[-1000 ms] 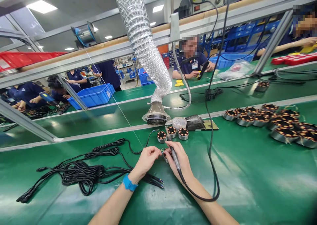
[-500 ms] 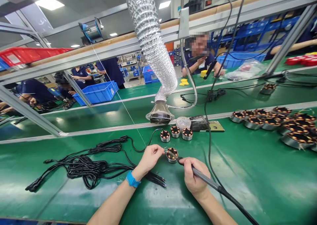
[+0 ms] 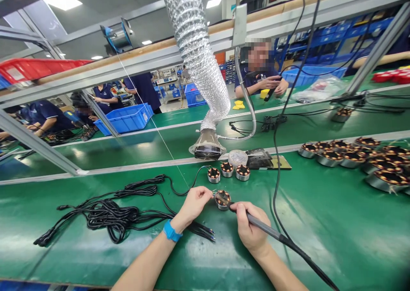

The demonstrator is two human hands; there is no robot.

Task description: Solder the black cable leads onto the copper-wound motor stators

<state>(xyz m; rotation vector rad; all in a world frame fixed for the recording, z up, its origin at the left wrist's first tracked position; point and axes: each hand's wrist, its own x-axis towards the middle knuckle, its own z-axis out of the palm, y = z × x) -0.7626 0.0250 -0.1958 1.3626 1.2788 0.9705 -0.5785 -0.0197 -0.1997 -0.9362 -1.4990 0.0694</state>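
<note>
A soldering iron (image 3: 267, 230) with a grey handle is gripped in my right hand (image 3: 253, 229), pen-like. Its tip reaches over the near stator (image 3: 223, 206), a metal ring with copper windings, which rests on the green bench. My left hand (image 3: 196, 202), with a blue band on the wrist, is closed in a pinch at the stator's left side. Thin solder wire (image 3: 160, 137) runs from a blue spool (image 3: 118, 36) down to this hand. Fine ends show by the fingertips; the exact contact point is too small to make out.
Black cables (image 3: 112, 218) lie coiled at left, with bare ends under my left wrist. Several stators (image 3: 352, 157) stand at right, three more (image 3: 227, 169) behind the near one. A fume extraction duct (image 3: 208, 143) hangs above. The iron's cord (image 3: 276, 184) crosses the right side.
Both hands stay almost in place, with the iron still at the stator. The view shifts slightly. Across the bench, a co-worker's hands have moved lower.
</note>
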